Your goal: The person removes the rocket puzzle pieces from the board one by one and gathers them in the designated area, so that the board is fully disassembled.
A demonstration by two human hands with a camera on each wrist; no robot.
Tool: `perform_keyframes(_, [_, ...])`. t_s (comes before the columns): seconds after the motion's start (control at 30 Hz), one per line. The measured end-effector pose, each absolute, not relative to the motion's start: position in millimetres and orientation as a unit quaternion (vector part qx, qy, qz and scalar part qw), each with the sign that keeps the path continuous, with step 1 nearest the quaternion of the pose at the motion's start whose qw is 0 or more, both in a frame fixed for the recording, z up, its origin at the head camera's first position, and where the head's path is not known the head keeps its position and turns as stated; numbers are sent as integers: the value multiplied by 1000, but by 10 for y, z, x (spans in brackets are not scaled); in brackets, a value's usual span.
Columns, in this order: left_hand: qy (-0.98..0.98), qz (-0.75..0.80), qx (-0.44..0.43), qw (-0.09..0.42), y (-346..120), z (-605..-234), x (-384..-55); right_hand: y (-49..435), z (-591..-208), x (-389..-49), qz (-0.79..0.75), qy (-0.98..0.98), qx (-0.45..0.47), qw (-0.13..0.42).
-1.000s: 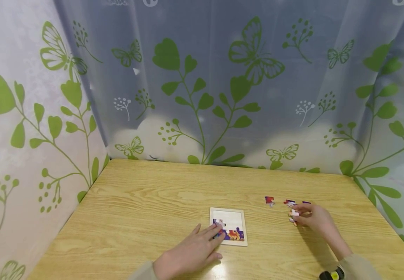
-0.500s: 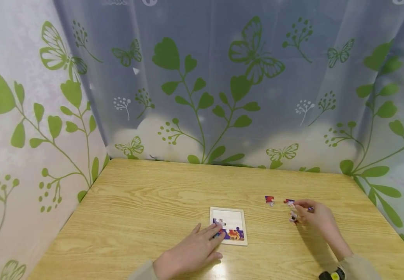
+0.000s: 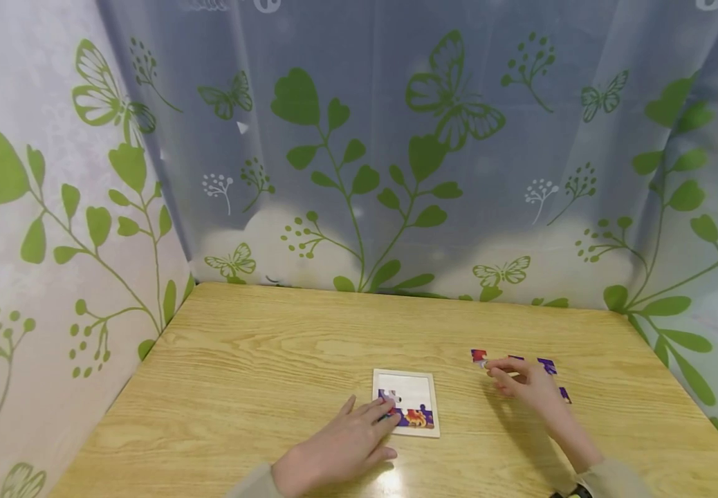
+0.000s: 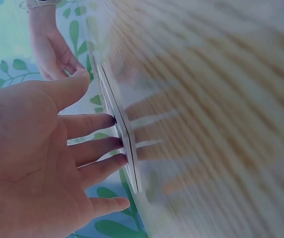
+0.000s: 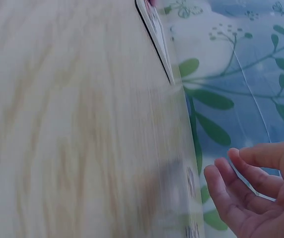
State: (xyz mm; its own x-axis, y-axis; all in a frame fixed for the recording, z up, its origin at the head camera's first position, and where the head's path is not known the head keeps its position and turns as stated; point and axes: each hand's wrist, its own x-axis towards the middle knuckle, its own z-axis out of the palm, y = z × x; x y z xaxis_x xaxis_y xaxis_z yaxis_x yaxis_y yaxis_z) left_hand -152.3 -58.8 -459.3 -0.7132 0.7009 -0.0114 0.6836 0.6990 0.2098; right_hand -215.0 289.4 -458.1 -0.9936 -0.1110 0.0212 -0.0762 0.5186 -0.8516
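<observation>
The spread left hand partly hides a square white-framed jigsaw; whether the right hand pinches anything, I cannot tell.

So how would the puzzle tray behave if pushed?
Tray likely slides rather than tips: it's thin and lies flat on the table. Probably stiff: its edges look straight. The left hand touching it would likely add drag.

No word, brand or number can be read. On the printed cloth backdrop, at the top edge of the head view, small white marks and a rounded white mark stand left of the middle, another white mark at upper right, all cut off by the frame
</observation>
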Motion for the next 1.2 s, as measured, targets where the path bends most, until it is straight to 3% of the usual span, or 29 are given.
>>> perform_keyframes(1.2, [907,76,414,26,-627,-4564,-1420,1843,-4631,-2231,-441,873,-207,38])
